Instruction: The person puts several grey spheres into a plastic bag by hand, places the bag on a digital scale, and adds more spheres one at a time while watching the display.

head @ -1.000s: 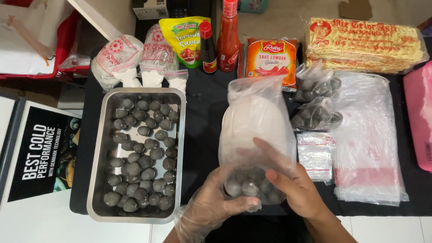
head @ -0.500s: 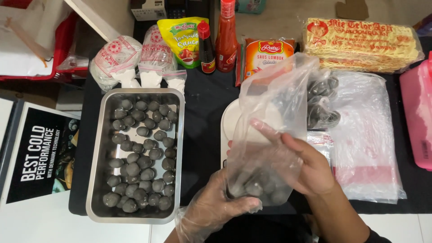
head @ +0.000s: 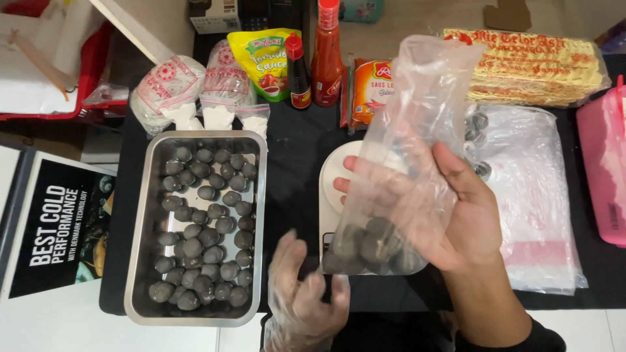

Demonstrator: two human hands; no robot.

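The right hand [head: 456, 215] is closing its grip on a soft, slippery plastic bag [head: 404, 163] of grey balls [head: 368, 251], best supported underneath, while the gloved left hand [head: 303, 296] is hanging open and empty at seven o'clock.

head camera looks steeply down, close over table [head: 293, 150].

Your right hand [head: 456, 215] now lifts the clear bag [head: 404, 163] of dark balls up alone. Your gloved left hand [head: 303, 300] has let go and hangs open below.

Black table [head: 297, 156] with steel tray [head: 142, 261]
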